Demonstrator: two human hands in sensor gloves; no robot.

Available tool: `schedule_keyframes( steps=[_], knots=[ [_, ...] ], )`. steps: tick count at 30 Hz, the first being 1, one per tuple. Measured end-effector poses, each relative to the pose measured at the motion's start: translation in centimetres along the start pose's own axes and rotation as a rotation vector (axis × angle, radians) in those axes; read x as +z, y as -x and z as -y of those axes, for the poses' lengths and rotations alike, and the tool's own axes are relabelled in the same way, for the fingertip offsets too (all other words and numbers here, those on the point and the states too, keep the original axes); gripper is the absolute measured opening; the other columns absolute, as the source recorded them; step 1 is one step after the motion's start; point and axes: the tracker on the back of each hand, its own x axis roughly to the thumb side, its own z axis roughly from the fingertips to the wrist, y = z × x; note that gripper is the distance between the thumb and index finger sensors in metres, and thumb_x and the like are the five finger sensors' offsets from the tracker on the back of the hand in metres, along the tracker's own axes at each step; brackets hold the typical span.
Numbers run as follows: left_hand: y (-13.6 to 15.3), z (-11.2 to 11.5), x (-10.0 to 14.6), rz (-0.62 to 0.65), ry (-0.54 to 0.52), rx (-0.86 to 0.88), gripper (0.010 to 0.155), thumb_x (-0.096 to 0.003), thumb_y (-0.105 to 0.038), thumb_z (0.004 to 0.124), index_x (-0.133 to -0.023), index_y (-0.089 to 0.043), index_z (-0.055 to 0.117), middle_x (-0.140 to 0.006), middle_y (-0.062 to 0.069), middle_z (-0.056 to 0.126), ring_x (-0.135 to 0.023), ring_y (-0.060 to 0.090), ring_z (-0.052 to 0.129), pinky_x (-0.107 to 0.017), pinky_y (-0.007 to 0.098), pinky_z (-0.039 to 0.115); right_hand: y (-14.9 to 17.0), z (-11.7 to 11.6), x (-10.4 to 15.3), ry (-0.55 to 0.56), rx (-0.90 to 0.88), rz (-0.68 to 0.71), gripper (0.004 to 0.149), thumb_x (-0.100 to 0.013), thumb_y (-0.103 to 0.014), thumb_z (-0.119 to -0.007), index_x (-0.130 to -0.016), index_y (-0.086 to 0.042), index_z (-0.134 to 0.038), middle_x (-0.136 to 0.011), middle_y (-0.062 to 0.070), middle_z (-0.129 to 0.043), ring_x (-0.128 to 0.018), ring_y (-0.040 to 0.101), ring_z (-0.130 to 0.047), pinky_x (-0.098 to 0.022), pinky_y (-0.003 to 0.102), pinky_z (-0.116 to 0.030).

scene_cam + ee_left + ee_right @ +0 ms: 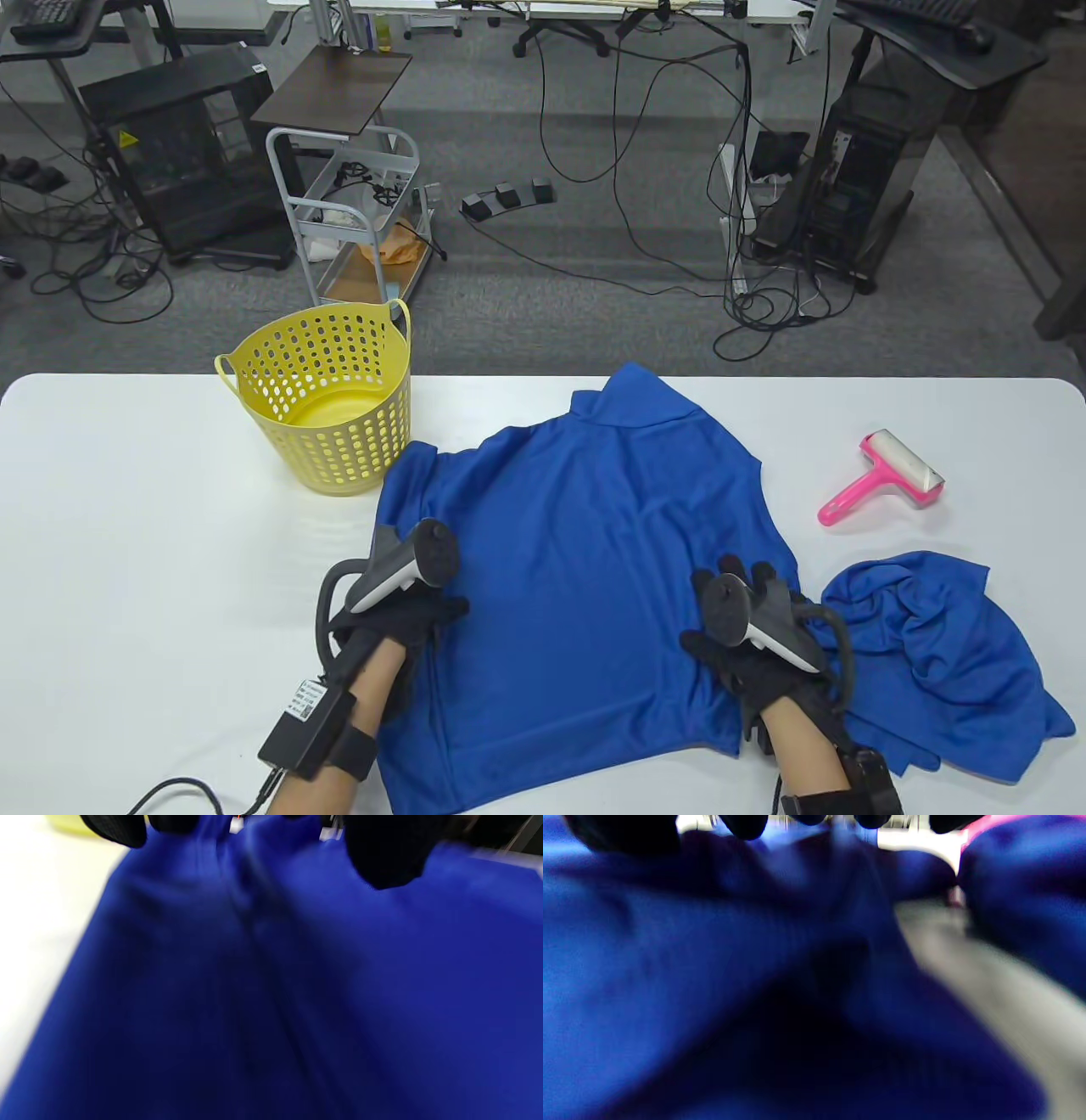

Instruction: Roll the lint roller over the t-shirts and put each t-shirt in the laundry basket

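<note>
A blue t-shirt (585,543) lies spread flat in the middle of the white table (127,526). My left hand (428,615) rests on its left side, near the sleeve. My right hand (740,598) lies on its right side with the fingers spread flat. In the blurred left wrist view, gloved fingertips (382,853) hang over blue fabric (271,993). The right wrist view shows fingertips (742,825) above bunched blue cloth (691,976). The pink lint roller (882,480) lies on the table at the right, apart from both hands. The yellow laundry basket (327,399) stands at the back left, with nothing visible inside.
A second blue t-shirt (933,654) lies crumpled at the near right, touching the spread one. Beyond the table's far edge are a small grey trolley (356,212), computer towers and cables on the floor.
</note>
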Motion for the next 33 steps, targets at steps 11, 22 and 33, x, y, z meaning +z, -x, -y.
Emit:
schedule_keyframes(
  steps=[11,22,33],
  knots=[
    [7.1,3.7,4.4,-0.156,0.148,-0.088,0.091,-0.0477,-0.068,0.063,-0.111,-0.035,0.007,-0.118,0.009,0.012,-0.114,0.044,0.030,-0.078,0.063,0.046,0.2,-0.5,-0.4,-0.142,-0.004,-0.047,0.080,-0.045,-0.071,-0.057,-0.107,-0.038,-0.019,-0.119,0.006,-0.007,-0.107,0.046,-0.019,-0.071,0.070,-0.039],
    [17.6,2.0,4.5,-0.532,0.251,0.154,0.085,-0.0540,-0.054,0.068,-0.113,-0.024,0.014,-0.117,0.007,0.008,-0.112,0.046,0.017,-0.079,0.065,0.035,-0.1,-0.6,-0.1,-0.164,0.018,-0.056,0.080,-0.045,-0.072,-0.055,-0.106,-0.039,-0.017,-0.118,0.007,-0.005,-0.105,0.048,-0.019,-0.072,0.069,-0.039],
    [4.5,2.9,5.1,-0.042,0.220,0.061,0.091,-0.0489,-0.064,0.066,-0.112,-0.027,0.013,-0.116,0.014,0.013,-0.109,0.054,0.034,-0.072,0.069,0.055,0.0,-0.9,0.0,-0.165,0.003,-0.050,0.079,-0.045,-0.071,-0.053,-0.106,-0.039,-0.015,-0.118,0.006,-0.003,-0.105,0.048,-0.016,-0.072,0.070,-0.035]
  ],
)
